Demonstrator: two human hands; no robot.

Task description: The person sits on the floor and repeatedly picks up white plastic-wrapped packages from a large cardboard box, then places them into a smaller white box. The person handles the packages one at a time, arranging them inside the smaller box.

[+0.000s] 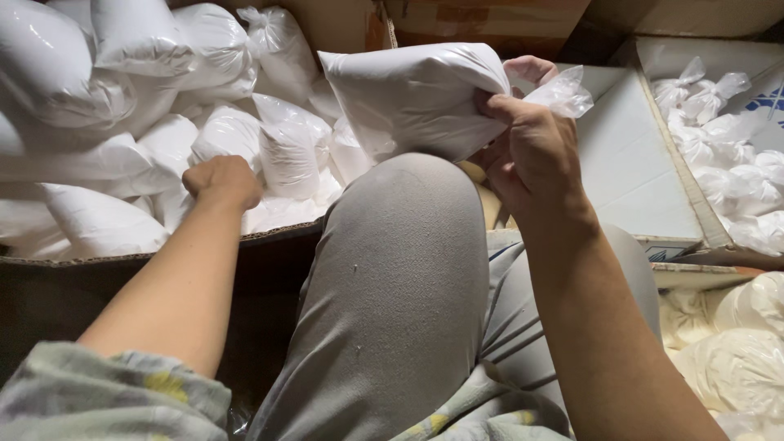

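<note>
My right hand (527,147) grips the twisted neck of a white plastic bag of powder (412,98), which rests on my raised knee (408,245) in grey trousers. The bag's clear tail (563,91) sticks out past my fingers. My left hand (222,181) is a closed fist reaching into a cardboard box (147,260) full of several similar white bags (286,147). It rests among the bags; whether it holds one is hidden.
A second cardboard box at the right (653,163) holds small knotted white bags (735,171) beside a white panel. More filled bags (727,351) lie at the lower right. Brown cardboard stands along the back.
</note>
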